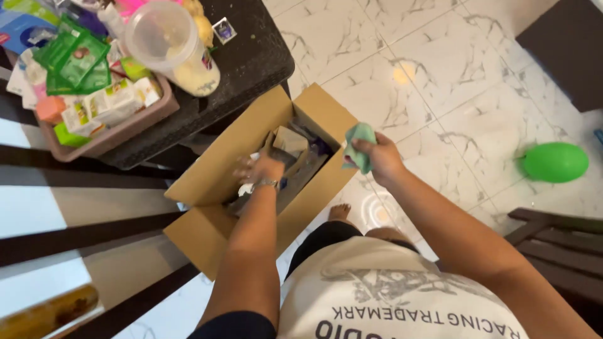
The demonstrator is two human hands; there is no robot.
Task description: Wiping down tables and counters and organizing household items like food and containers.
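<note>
We are partway through the cardboard box (251, 157): it stands open on the marble floor (440, 81) against the dark desk (251, 56), flaps spread, and it looks to us still fairly full, with papers, bags and small packets crowded inside, so most of the sorting seems left. Our left hand (260, 169) is down in the box among those contents, blurred, and we cannot tell whether its grip is open or closed on anything. Our right hand (377, 157) is held just above the box's right edge, its grip closed on a small green cloth (359, 145), soft, crumpled and pale. On the desk a brown tray (125, 129) holds packets and a lidded plastic jar (173, 44). A green balloon (556, 162) lies well apart on the floor
</note>
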